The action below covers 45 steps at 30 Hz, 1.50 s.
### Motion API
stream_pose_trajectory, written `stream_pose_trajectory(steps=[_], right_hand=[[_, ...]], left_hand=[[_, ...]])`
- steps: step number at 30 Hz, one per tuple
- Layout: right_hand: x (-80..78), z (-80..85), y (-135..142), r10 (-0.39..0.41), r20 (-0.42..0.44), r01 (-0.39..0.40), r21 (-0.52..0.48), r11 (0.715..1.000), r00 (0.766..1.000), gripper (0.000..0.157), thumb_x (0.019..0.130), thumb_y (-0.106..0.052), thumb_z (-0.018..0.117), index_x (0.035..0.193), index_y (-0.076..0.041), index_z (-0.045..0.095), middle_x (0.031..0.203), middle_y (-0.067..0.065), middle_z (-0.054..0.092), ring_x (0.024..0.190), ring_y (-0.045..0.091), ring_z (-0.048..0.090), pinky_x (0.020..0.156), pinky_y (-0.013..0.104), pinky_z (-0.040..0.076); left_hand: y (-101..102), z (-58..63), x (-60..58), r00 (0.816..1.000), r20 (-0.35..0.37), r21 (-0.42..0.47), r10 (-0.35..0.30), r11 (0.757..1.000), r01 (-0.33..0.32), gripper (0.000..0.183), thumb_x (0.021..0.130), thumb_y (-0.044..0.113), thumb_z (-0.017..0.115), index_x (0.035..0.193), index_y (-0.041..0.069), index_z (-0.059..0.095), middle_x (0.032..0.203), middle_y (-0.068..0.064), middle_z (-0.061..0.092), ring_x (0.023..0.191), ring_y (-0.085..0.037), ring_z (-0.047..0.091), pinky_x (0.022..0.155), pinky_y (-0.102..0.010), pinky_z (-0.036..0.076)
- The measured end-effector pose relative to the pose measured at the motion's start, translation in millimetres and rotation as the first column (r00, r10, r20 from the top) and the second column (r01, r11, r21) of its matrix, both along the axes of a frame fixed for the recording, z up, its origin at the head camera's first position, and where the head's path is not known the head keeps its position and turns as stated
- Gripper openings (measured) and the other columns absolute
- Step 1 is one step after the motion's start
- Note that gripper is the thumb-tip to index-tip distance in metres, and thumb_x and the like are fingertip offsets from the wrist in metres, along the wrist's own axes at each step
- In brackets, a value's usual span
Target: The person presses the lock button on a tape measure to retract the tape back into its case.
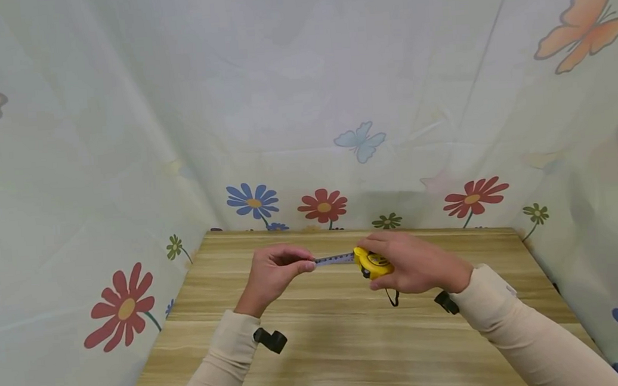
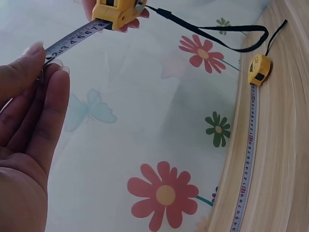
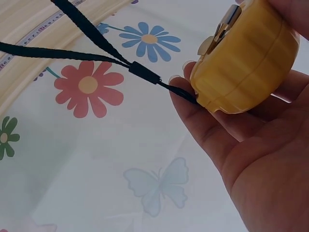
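My right hand (image 1: 407, 261) grips the yellow case of a tape measure (image 1: 374, 264), with its dark wrist strap hanging below. A short length of its blade (image 1: 335, 259) is drawn out toward the left. Between thumb and fingertips, my left hand (image 1: 277, 273) pinches the blade's end. Numbers up to about 8 show on this blade in the left wrist view. That view also has a second yellow tape measure (image 2: 259, 70) lying on the wooden table, its long blade (image 2: 248, 154) extended. I cannot make out this second one in the head view.
The wood-grain table (image 1: 353, 357) is under both hands. Pale cloth walls (image 1: 302, 98) printed with flowers and butterflies stand at its back and sides. A black strap device (image 1: 271, 340) sits at the left wrist, another (image 1: 446, 303) at the right.
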State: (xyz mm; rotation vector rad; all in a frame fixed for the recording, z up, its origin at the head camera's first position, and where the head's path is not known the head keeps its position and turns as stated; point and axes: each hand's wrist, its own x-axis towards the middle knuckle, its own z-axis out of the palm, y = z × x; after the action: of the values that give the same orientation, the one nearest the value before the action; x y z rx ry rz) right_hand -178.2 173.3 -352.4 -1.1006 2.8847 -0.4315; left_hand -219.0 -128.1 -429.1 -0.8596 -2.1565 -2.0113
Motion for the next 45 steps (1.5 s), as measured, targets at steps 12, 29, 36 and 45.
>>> stream_pose_trajectory(steps=[12, 29, 36, 45], right_hand=[[0.1, 0.6, -2.0, -0.003, 0.001, 0.003, 0.002, 1.0, 1.0, 0.063, 0.089, -0.037, 0.083, 0.141, -0.01, 0.059, 0.119, -0.002, 0.062, 0.098, 0.011, 0.056, 0.089, 0.035, 0.057], [-0.2, 2.3, -6.2, 0.012, -0.004, -0.012, -0.005, 1.0, 1.0, 0.064, 0.089, -0.038, 0.083, 0.141, -0.01, 0.059, 0.118, -0.002, 0.063, 0.096, 0.01, 0.057, 0.087, 0.034, 0.056], [-0.4, 3.1, -7.5, 0.012, 0.007, -0.012, 0.0, 1.0, 1.0, 0.063, 0.089, -0.038, 0.083, 0.14, -0.01, 0.059, 0.116, -0.003, 0.062, 0.095, 0.01, 0.056, 0.086, 0.034, 0.056], [-0.8, 3.3, -8.7, 0.019, -0.007, -0.019, -0.005, 1.0, 1.0, 0.063, 0.089, -0.038, 0.083, 0.14, -0.01, 0.059, 0.116, -0.003, 0.062, 0.095, 0.01, 0.056, 0.087, 0.033, 0.056]], left_hand=[[2.5, 0.5, 1.6, 0.999, 0.035, 0.003, 0.035, 0.999, -0.035, 0.012, 0.088, 0.008, 0.083, 0.1, 0.003, 0.081, 0.098, -0.013, 0.08, 0.082, -0.015, 0.077, 0.079, -0.031, 0.065], [5.0, -0.2, 2.4, 0.997, 0.022, -0.009, 0.072, 0.997, -0.071, 0.015, 0.089, 0.007, 0.082, 0.103, 0.003, 0.08, 0.099, -0.015, 0.08, 0.082, -0.013, 0.077, 0.078, -0.03, 0.065], [6.7, 0.0, 3.8, 0.997, 0.007, -0.02, 0.083, 0.996, -0.083, 0.016, 0.089, 0.009, 0.083, 0.104, 0.005, 0.08, 0.101, -0.02, 0.079, 0.082, -0.011, 0.077, 0.078, -0.029, 0.065], [7.4, 0.4, 4.4, 0.994, 0.009, -0.024, 0.113, 0.993, -0.113, 0.017, 0.088, 0.009, 0.083, 0.104, 0.003, 0.08, 0.101, -0.019, 0.079, 0.082, -0.011, 0.076, 0.077, -0.027, 0.065]])
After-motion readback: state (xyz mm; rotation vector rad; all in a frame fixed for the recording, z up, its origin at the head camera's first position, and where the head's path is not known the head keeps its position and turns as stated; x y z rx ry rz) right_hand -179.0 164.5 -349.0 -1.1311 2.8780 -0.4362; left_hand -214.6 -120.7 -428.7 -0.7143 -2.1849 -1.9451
